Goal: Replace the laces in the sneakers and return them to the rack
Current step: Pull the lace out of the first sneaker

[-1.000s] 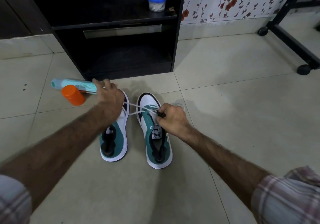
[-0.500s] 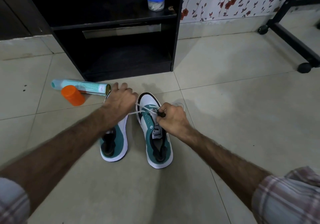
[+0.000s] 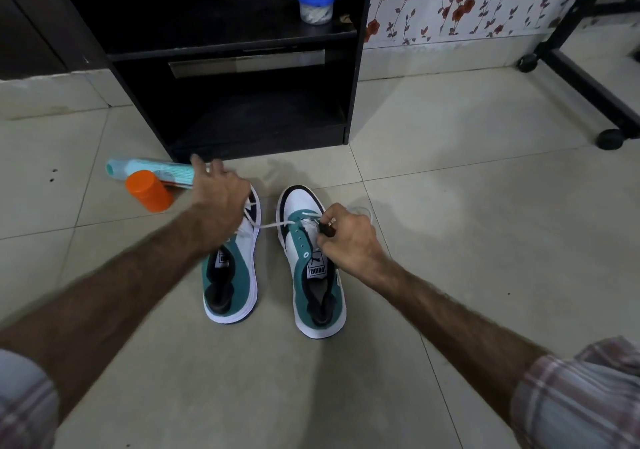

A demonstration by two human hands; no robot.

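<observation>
Two sneakers (image 3: 273,258) stand side by side at frame centre, below the rack (image 3: 228,67). A spray can (image 3: 149,171) and cap (image 3: 149,190) lie to their upper left; a jar (image 3: 316,3) sits on the rack's shelf.

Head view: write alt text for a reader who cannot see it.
A person's left hand pulls a white lace out of the right sneaker while the right hand pinches it at the eyelets. The left sneaker stands beside it on the tiled floor, before a black rack.

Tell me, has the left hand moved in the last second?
Yes. The left hand first slid right, away from the orange cap, toward the right sneaker, then came back left and lifted, fingers spreading.
</observation>
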